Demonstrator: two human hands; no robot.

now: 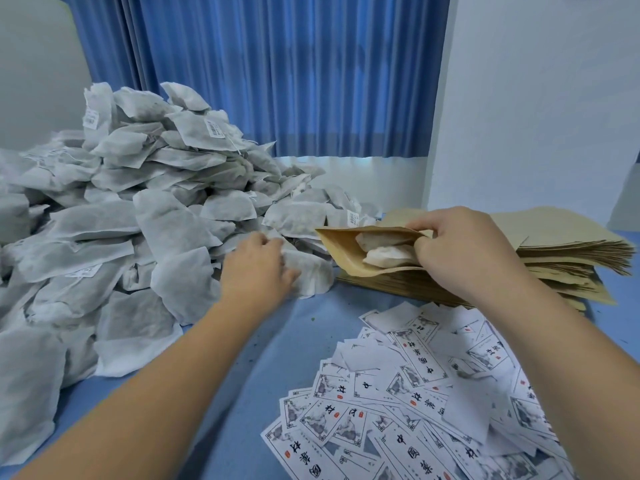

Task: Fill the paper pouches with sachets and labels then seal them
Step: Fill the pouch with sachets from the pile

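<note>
left hand (256, 268): fingers curled round a white sachet (311, 277) at the edge of the sachet pile (121, 209) | right hand (464, 251): fingers pinch open the mouth of a kraft paper pouch (341, 252), 2 sachets (391, 254) inside, above the pouch stack (571, 261) | labels (433, 393) spread on blue table (277, 348)

sachet pile (104, 220) cut off left, labels (433, 393) cropped (bottom edge)

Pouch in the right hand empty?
No, two sachets show inside the open pouch that the right hand holds.
</note>
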